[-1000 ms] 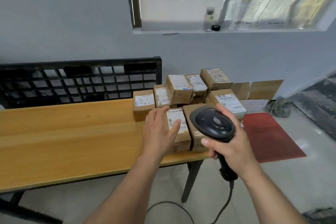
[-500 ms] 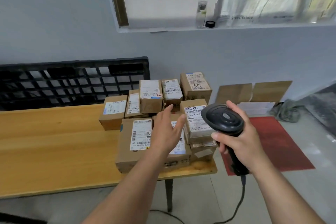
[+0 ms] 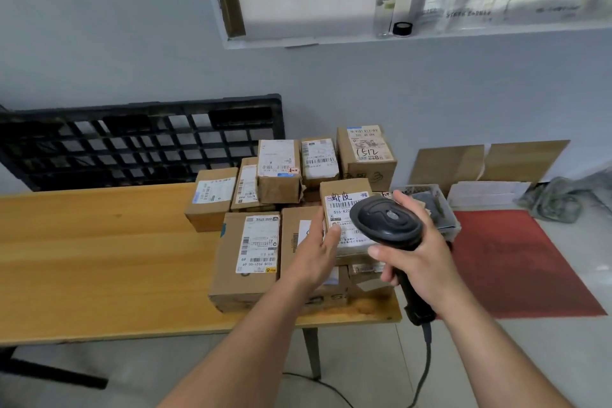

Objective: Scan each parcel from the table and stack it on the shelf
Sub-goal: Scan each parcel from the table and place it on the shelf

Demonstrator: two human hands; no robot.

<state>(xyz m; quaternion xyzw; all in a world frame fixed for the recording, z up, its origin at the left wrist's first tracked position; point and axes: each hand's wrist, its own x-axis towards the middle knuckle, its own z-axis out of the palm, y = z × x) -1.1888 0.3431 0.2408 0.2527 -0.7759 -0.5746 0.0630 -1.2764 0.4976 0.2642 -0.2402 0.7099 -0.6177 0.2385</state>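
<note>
Several brown cardboard parcels with white labels are piled at the right end of the wooden table [image 3: 99, 258]. My right hand [image 3: 420, 261] grips a black barcode scanner [image 3: 387, 223] by its handle, its head held over a small labelled parcel [image 3: 344, 205] on top of the pile. My left hand [image 3: 314, 252] reaches in with straight fingers, its fingertips touching the left side of that parcel, above a larger box [image 3: 246, 258] at the table's front. The shelf is not in view.
A black plastic pallet [image 3: 132, 139] leans on the wall behind the table. Right of the table a red mat [image 3: 523, 261] lies on the floor, with flattened cardboard [image 3: 490, 162] against the wall. The scanner's cable [image 3: 427, 351] hangs down to the floor.
My left hand has moved right, from the front box to the side of the small top parcel. The scanner has come over that parcel's label. The view has shifted slightly.
</note>
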